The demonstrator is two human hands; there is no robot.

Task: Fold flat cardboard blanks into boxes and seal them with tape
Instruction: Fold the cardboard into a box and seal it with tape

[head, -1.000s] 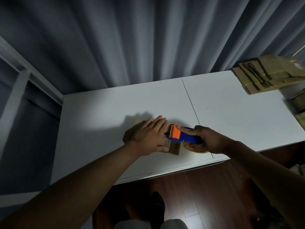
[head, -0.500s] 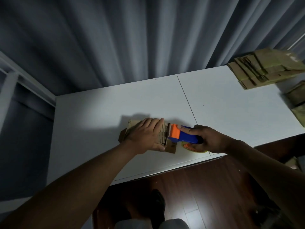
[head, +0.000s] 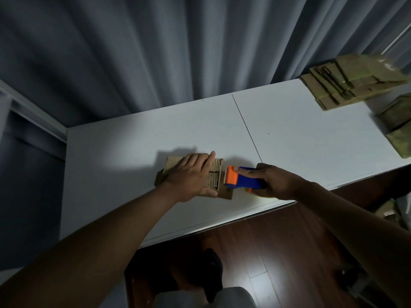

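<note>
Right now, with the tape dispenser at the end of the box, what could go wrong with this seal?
1. The left hand presses flat on the small box rather than gripping it, so a tug from the tape dispenser may slide it.
2. The right hand holds the dispenser's toothed edge right beside the left thumb, which could get nicked.
3. The box sits close to the table front edge and could be dragged off.

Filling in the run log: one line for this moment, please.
stage: taping box | left hand: pressing flat on cardboard box | right hand: gripping tape dispenser at box's right end | flat blanks: stacked far right
</note>
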